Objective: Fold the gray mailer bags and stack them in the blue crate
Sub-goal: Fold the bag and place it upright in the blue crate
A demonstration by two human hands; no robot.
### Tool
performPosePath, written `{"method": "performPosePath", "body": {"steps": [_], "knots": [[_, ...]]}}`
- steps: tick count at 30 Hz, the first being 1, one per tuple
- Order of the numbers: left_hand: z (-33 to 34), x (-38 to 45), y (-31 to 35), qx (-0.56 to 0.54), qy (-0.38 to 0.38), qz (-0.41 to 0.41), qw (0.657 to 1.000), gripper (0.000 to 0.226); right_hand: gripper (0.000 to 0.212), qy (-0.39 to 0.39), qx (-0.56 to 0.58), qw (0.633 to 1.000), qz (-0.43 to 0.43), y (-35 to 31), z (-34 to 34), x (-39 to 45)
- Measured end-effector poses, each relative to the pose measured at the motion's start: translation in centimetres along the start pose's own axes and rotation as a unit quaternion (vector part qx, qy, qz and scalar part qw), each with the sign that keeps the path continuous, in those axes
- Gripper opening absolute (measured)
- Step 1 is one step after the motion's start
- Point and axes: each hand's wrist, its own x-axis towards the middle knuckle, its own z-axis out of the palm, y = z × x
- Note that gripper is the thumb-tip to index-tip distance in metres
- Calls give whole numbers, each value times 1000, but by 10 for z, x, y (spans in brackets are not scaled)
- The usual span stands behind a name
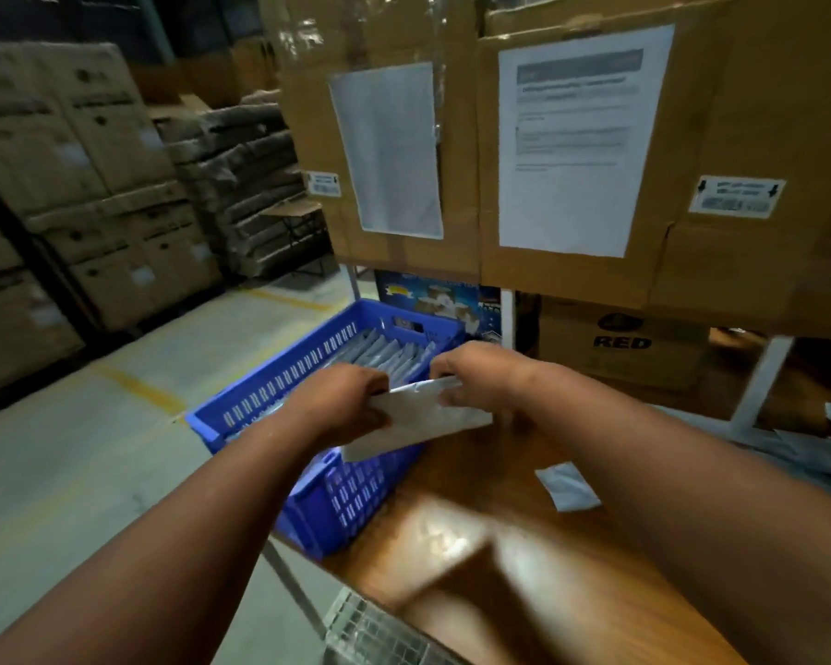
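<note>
Both forearms reach out over the wooden table [524, 559] toward the blue crate [269, 391] at its left edge. My left hand [341, 405] and right hand [476, 371] each pinch the folded gray mailer bag [418, 419], holding it just above the crate's near corner. Folded bags [385, 355] already stand in a row inside. If I let go too early, I reckon the fold springs open or the bag slides off onto the table.

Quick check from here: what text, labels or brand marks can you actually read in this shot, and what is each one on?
"RED": black print on the lower cardboard box under the shelf.
Printed sheet taped to the large box: blurred, unreadable.
Barcode stickers: too small to read.
Colourful box behind the blue crate: print blurred.
Stacked boxes at left: markings unreadable.
</note>
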Motion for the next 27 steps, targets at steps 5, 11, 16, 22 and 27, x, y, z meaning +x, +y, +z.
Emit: {"method": "performPosePath", "body": {"steps": [5,11,16,22,27], "knots": [[-17,-18,-83,-21,30,-81,996,41,14,37,-54,996,-60,-59,-19,89],[19,-22,-162,-55,-55,-144,987,35,11,-41,-112,987,-107,-111,7,197],[71,-3,-183,-54,-108,-145,982,39,20,-127,-161,972,-117,-118,56,260],[119,22,-174,-47,-217,-93,971,50,16,-270,-209,935,-95,-96,101,285],[133,35,-174,12,-321,-106,941,51,26,-297,-250,914,-116,-103,131,294]]}}
